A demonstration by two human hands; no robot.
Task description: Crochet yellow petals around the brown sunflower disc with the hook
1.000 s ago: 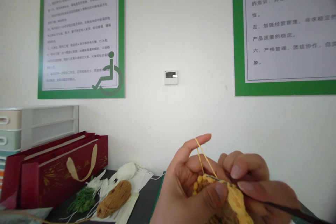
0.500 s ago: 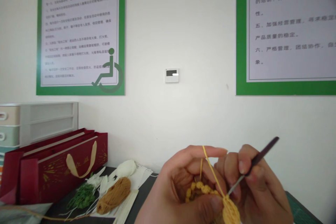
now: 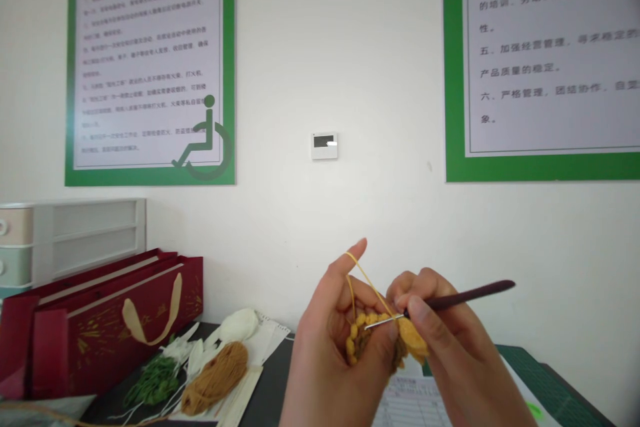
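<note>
My left hand [image 3: 335, 347] pinches a piece of yellow crochet work [image 3: 413, 340] between thumb and fingers. Its bobbled edge curves inside the palm. A strand of yellow yarn [image 3: 371, 282] loops over my raised left index finger and runs down to the work. My right hand [image 3: 440, 327] grips a crochet hook [image 3: 467, 295] with a dark purple handle. The hook's thin metal shaft points left and lies across the yellow work, close to the left thumb. Part of the work is hidden behind the fingers.
Dark red gift bags [image 3: 115, 330] stand at the left before a drawer unit [image 3: 95, 230]. Brown yarn [image 3: 216, 379], green yarn [image 3: 153, 379] and white yarn [image 3: 239, 325] lie beside them. A printed sheet [image 3: 413, 403] and a green cutting mat [image 3: 545, 380] lie beneath and right of my hands.
The hook has swung from a steep slant to nearly level, its metal end now further left across the work. My left index finger has lifted, raising the yarn. The view has shifted slightly.
</note>
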